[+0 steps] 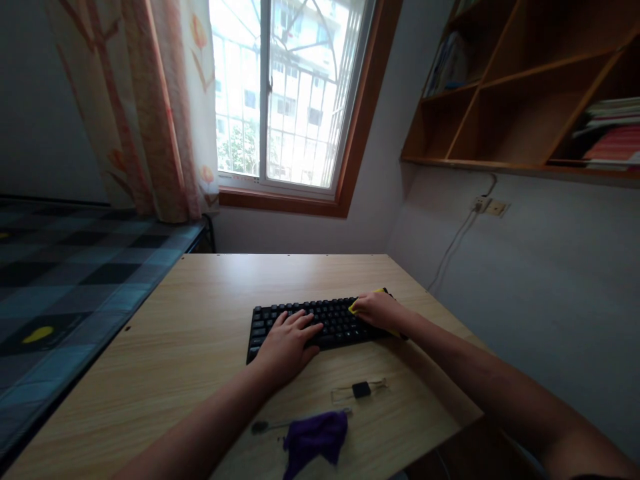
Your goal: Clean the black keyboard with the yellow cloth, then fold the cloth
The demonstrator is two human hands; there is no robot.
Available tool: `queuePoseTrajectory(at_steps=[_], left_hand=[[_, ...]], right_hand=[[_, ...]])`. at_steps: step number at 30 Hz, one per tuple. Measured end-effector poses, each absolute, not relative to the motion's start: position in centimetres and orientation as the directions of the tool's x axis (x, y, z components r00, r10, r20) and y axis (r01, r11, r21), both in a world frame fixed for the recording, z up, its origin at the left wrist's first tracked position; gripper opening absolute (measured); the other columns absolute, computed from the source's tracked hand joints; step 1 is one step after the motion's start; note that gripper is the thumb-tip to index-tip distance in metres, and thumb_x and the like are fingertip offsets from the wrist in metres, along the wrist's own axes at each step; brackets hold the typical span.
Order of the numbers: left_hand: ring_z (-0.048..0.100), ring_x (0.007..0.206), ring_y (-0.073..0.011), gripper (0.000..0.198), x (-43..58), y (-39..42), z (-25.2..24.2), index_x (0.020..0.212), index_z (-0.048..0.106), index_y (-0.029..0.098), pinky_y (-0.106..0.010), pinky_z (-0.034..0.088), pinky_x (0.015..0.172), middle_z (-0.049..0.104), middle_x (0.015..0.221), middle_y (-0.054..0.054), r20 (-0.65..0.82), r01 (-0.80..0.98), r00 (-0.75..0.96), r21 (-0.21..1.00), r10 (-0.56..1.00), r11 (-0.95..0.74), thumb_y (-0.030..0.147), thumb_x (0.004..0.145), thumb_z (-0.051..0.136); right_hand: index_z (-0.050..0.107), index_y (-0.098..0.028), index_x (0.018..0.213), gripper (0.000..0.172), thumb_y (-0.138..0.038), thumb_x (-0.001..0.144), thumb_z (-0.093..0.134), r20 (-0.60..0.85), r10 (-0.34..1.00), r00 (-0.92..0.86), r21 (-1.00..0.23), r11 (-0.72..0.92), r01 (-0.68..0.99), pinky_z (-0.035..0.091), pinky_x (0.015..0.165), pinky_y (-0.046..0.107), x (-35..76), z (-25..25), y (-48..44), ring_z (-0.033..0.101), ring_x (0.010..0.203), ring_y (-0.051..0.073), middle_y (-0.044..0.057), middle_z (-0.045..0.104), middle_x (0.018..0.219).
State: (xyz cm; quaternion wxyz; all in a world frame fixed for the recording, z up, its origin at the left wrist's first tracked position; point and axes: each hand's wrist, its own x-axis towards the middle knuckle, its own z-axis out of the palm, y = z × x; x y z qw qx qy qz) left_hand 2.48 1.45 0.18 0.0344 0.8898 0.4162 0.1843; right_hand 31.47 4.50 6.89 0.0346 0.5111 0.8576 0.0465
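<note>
A black keyboard (333, 317) lies on the wooden table, slightly askew. My left hand (287, 340) rests on its left half, fingers spread over the keys. Toward the right end of the keyboard, my right hand (377, 310) is closed on a yellow cloth (353, 308), pressed against the keys; most of the cloth is hidden by the hand. Nearer to me lie a small black piece with thin wire-like ends (361, 390), a thin rod with a dark tip (260, 427) and a crumpled purple cloth (317, 437).
The table (200, 347) has its far edge below a barred window (295, 100). A checked bed (90, 280) stands along the left, by a curtain (165, 120). On the right wall are a cable at a socket (483, 203) and a wooden shelf (525, 113) with books.
</note>
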Motion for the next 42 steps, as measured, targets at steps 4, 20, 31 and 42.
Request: queuePoseTrajectory(at_steps=[4, 20, 31, 42], left_hand=[[0.045, 0.143, -0.0346, 0.048, 2.5, 1.3, 0.3, 0.138, 0.063, 0.033, -0.062, 0.028, 0.119, 0.057, 0.149, -0.006, 0.288, 0.726, 0.587, 0.226, 0.757, -0.649, 0.039, 0.091, 0.067], [0.045, 0.143, -0.0338, 0.048, 2.5, 1.0, 0.7, 0.138, 0.063, 0.033, -0.061, 0.028, 0.119, 0.057, 0.15, -0.005, 0.271, 0.736, 0.578, 0.232, 0.769, -0.636, 0.039, 0.091, 0.068], [0.046, 0.142, -0.0343, 0.047, 2.4, 1.3, 0.1, 0.137, 0.064, 0.033, -0.061, 0.028, 0.119, 0.058, 0.149, -0.005, 0.306, 0.718, 0.585, 0.236, 0.751, -0.655, 0.039, 0.091, 0.067], [0.045, 0.143, -0.0343, 0.048, 2.3, 1.1, 0.3, 0.138, 0.064, 0.032, -0.061, 0.027, 0.119, 0.057, 0.149, -0.006, 0.294, 0.723, 0.581, 0.243, 0.759, -0.647, 0.038, 0.09, 0.067]], right_hand=[[0.078, -0.026, 0.111, 0.028, -0.023, 0.096, 0.055, -0.026, 0.869, -0.495, 0.111, 0.494, 0.862, 0.042, 0.073, 0.024, 32.1, 6.3, 4.8, 0.069, 0.086, 0.017, 0.006, 0.074, 0.108], [0.074, -0.018, 0.101, 0.025, -0.014, 0.093, 0.051, -0.088, 0.894, -0.44, 0.311, 0.444, 0.84, 0.044, 0.071, 0.026, 30.4, 7.4, 4.1, 0.07, 0.086, 0.021, 0.01, 0.073, 0.106], [0.075, -0.021, 0.103, 0.025, -0.019, 0.095, 0.051, -0.07, 0.864, -0.498, 0.281, 0.496, 0.821, 0.044, 0.071, 0.026, 29.1, 6.4, 4.7, 0.071, 0.084, 0.02, 0.008, 0.073, 0.108], [0.074, -0.022, 0.106, 0.028, -0.028, 0.102, 0.047, 0.088, 0.88, -0.468, 0.201, 0.444, 0.873, 0.042, 0.071, 0.025, 28.5, 5.6, 4.5, 0.07, 0.086, 0.018, 0.006, 0.073, 0.107]])
